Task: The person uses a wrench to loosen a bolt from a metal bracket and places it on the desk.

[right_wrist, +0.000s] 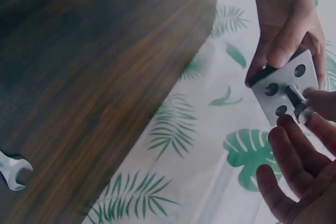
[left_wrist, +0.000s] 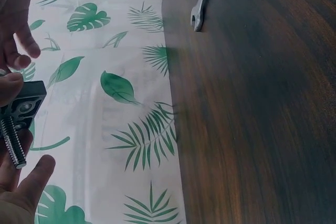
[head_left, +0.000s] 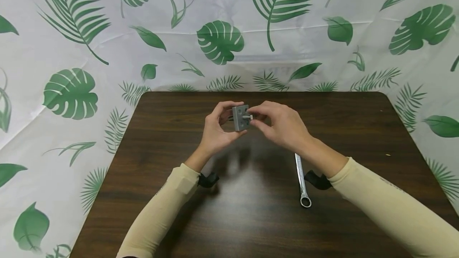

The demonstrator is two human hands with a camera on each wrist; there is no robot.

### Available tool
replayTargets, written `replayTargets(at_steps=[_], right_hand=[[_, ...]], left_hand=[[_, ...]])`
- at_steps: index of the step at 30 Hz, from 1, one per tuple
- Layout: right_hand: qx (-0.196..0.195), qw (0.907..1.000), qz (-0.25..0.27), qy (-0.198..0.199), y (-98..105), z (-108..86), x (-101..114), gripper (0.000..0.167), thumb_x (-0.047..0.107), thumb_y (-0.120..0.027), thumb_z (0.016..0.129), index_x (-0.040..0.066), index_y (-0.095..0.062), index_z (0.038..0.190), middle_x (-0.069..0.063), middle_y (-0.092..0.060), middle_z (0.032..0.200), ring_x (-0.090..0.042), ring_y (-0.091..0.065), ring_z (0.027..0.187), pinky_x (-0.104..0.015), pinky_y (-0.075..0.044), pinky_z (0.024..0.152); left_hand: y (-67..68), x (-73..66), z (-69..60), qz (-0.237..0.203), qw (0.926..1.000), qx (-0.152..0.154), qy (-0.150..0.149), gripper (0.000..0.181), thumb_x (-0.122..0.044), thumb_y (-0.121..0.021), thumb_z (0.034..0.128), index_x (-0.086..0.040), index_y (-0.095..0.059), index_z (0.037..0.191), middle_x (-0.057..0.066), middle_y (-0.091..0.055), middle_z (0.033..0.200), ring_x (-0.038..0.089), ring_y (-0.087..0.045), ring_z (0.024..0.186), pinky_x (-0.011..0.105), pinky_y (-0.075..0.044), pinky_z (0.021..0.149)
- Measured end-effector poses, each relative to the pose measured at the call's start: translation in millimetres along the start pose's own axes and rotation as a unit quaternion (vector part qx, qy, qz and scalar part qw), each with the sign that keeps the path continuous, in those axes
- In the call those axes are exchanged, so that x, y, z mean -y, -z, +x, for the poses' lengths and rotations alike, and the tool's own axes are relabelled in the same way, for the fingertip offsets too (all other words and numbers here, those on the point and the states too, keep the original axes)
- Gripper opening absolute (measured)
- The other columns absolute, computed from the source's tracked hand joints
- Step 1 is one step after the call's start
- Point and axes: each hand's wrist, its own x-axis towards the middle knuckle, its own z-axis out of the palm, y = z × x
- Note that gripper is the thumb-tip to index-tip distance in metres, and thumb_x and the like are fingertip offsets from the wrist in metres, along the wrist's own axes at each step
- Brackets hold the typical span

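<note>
The left hand point(head_left: 216, 128) grips a square grey metal block point(head_left: 238, 118) by its edges, above the table. A bolt point(head_left: 247, 117) passes through the block; its head side faces the right hand point(head_left: 283, 124), whose thumb and fingertips are at the bolt head. In the right wrist view the block's face point(right_wrist: 269, 99) shows several holes around the bolt point(right_wrist: 296, 97), and the right hand's fingers point(right_wrist: 294, 166) touch the bolt head. The threaded end point(left_wrist: 13, 142) sticks out of the block's other side in the left wrist view, near the left hand's fingers point(left_wrist: 37, 179).
A combination wrench point(head_left: 301, 182) lies on the dark wooden table point(head_left: 251, 210), below the right forearm. Its open end point(right_wrist: 16, 170) shows in the right wrist view. A white cloth with green leaves point(head_left: 172, 63) hangs behind the table and beside it.
</note>
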Motion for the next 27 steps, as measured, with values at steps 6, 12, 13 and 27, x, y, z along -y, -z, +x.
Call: replayTargets(at_steps=[6, 12, 13, 27], right_hand=[[-0.005, 0.9985, -0.016, -0.051, -0.8, -0.2, 0.4, 0.031, 0.042, -0.063, 0.095, 0.018, -0.074, 0.112, 0.009, -0.064, 0.073, -0.009, -0.054, 0.062, -0.032, -0.043, 0.054], [0.004, 1.0000, 0.000, -0.003, -1.0, -0.3, -2.0, 0.026, 0.023, -0.073, 0.090, 0.016, -0.072, 0.115, 0.004, -0.068, 0.090, -0.009, -0.061, 0.072, -0.034, -0.048, 0.062], [0.004, 1.0000, 0.003, 0.006, -1.0, -0.3, -2.6, 0.028, 0.022, -0.075, 0.089, 0.016, -0.072, 0.116, 0.004, -0.068, 0.093, -0.009, -0.062, 0.074, -0.034, -0.049, 0.063], [-0.009, 0.9999, -0.003, 0.012, 0.8, 1.7, -3.1, 0.027, 0.021, -0.076, 0.088, 0.015, -0.072, 0.113, 0.004, -0.066, 0.099, -0.013, -0.062, 0.082, -0.035, -0.050, 0.067]], left_hand=[[-1.1, 1.0, 1.5, 0.000, 1.0000, 0.004, -0.002, 0.066, 0.018, -0.080, 0.0680, 0.009, -0.050, 0.126, 0.025, -0.058, 0.128, 0.034, -0.065, 0.107, 0.051, -0.051, 0.091], [-1.3, 1.2, 1.0, 0.001, 1.0000, 0.005, -0.001, 0.065, 0.018, -0.080, 0.0681, 0.009, -0.050, 0.125, 0.025, -0.058, 0.127, 0.034, -0.065, 0.108, 0.052, -0.050, 0.090], [-1.2, 1.0, 0.9, 0.002, 1.0000, 0.004, -0.001, 0.065, 0.017, -0.080, 0.0680, 0.009, -0.050, 0.125, 0.025, -0.059, 0.127, 0.034, -0.065, 0.108, 0.052, -0.051, 0.090], [-0.9, 1.6, 3.4, -0.005, 0.9999, 0.005, -0.010, 0.066, 0.021, -0.079, 0.0669, 0.011, -0.049, 0.125, 0.028, -0.057, 0.127, 0.038, -0.064, 0.106, 0.051, -0.050, 0.091]])
